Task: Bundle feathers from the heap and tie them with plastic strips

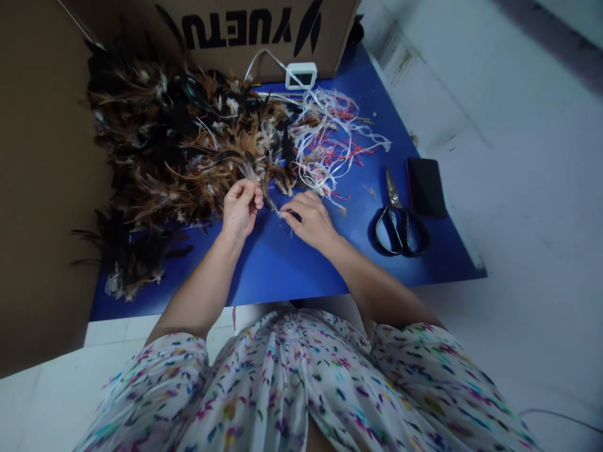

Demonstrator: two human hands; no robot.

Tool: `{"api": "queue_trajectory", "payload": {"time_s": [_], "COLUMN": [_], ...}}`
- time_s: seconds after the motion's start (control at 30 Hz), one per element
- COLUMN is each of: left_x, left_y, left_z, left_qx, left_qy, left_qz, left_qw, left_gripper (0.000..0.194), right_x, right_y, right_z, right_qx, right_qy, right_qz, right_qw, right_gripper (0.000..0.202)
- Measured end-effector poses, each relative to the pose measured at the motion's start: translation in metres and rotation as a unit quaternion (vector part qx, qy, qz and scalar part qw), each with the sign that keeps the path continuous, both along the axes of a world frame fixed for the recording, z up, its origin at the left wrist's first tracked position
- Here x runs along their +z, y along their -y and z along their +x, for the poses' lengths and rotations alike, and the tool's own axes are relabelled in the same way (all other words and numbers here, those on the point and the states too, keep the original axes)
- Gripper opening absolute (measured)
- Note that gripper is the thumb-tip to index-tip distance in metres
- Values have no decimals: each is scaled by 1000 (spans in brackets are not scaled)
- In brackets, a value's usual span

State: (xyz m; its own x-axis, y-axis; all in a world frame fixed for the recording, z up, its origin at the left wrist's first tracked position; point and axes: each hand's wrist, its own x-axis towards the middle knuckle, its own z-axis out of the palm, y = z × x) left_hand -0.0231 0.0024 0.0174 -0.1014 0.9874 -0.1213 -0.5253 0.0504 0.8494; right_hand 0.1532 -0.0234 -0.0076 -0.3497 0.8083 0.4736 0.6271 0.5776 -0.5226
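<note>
My left hand (242, 206) is closed in a pinch at the near edge of a large heap of brown and black feathers (174, 150). A thin greyish feather (270, 199) stretches from about there toward my right hand (308, 216), whose thumb and forefinger are pinched on its end. Whether the left fingertips hold that same feather or another one is hard to make out. Just beyond the right hand lies a tangle of white ribbon and red threads (330, 147).
On the blue table (292, 270), black-handled scissors (399, 220) and a dark phone (425, 186) lie at right. A small white digital display (301, 76) stands before a cardboard box (264, 59). A smaller dark feather bunch (141, 251) sits front left, beside a cardboard wall (42, 188).
</note>
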Motion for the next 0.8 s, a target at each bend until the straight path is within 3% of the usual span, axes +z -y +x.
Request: {"api": "queue_trajectory", "payload": {"time_s": [0.23, 0.5, 0.6, 0.8], "left_x": [-5, -7, -7, -7], "left_y": [-1, 0, 1, 1], "left_z": [2, 5, 5, 6], "left_qx": [-15, -30, -38, -43], "left_qy": [-13, -12, -15, -26], "left_qz": [8, 11, 9, -4], "left_qw": [1000, 999, 999, 999], "left_gripper": [31, 26, 26, 28], "right_x": [9, 34, 28, -1], "right_y": [-9, -31, -35, -36], "right_z": [16, 28, 24, 24], "right_qx": [-89, -44, -56, -59], "right_qy": [-51, 43, 76, 61], "right_qz": [13, -58, -56, -6], "right_qw": [995, 996, 994, 996], "right_gripper": [12, 25, 28, 29]}}
